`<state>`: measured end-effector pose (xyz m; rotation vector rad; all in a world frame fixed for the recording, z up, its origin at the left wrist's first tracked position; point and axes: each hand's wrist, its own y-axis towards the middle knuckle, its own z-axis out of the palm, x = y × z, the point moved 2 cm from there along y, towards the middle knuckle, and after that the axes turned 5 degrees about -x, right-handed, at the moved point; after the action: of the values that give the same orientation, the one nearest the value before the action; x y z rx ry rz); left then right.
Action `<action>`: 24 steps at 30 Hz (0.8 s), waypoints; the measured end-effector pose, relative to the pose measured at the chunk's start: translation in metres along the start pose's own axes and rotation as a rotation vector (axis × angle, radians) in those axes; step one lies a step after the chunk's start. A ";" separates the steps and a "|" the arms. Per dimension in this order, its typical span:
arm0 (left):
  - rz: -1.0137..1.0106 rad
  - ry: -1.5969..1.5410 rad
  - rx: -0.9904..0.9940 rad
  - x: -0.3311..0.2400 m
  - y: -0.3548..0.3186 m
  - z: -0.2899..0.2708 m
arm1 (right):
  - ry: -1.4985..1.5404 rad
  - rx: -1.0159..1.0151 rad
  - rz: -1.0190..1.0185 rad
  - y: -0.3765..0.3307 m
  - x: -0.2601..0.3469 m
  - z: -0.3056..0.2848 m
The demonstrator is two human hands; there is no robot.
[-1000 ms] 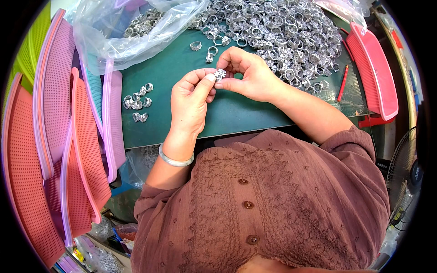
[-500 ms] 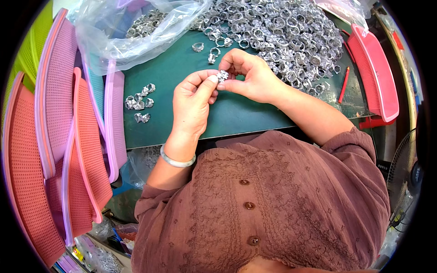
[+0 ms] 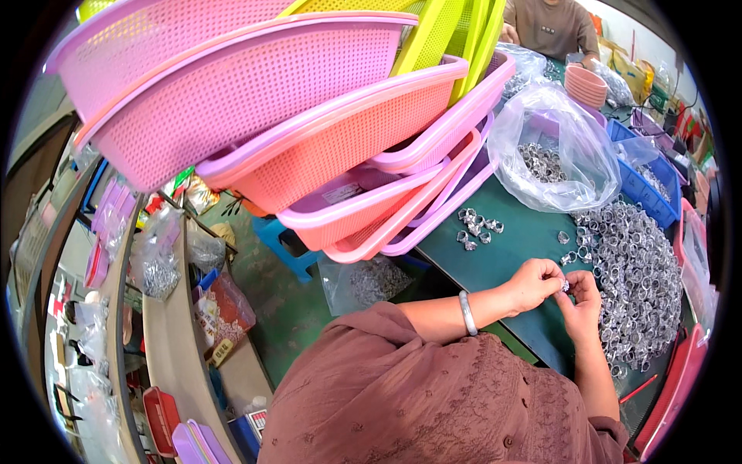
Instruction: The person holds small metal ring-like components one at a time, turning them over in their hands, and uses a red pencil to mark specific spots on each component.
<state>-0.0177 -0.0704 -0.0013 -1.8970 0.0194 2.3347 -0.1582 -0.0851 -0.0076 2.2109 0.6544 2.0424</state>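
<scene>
My left hand [image 3: 532,288], with a pale bangle [image 3: 468,313] on its wrist, is closed in a pinch on a small silvery ring [image 3: 565,286]. My right hand [image 3: 583,306] pinches the same ring from the other side. The fingers hide most of it. Both hands are above the green table [image 3: 506,251], near its front edge. A large heap of silvery rings [image 3: 638,286] lies just right of my right hand. A few loose rings [image 3: 572,256] lie beyond my fingers, and a small separate group of rings [image 3: 479,226] lies farther left.
Stacked pink, purple and green plastic baskets [image 3: 263,100] jut over the table's left side. An open clear bag of rings [image 3: 541,164] stands behind my hands, next to a blue crate [image 3: 649,182]. Another person [image 3: 550,31] sits at the far end. A red pencil-like stick [image 3: 639,389] lies right.
The view has swung left, so table and hands now appear lower right, and baskets, shelves and another person show. Both hands still pinch the ring.
</scene>
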 end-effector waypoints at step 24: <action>-0.064 -0.103 0.219 -0.030 0.031 0.017 | 0.216 -0.066 -0.065 0.010 0.018 -0.031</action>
<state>-0.0320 -0.1028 0.0297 -1.6492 0.1930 2.2794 -0.1852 -0.0957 0.0159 1.9251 0.6564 2.2542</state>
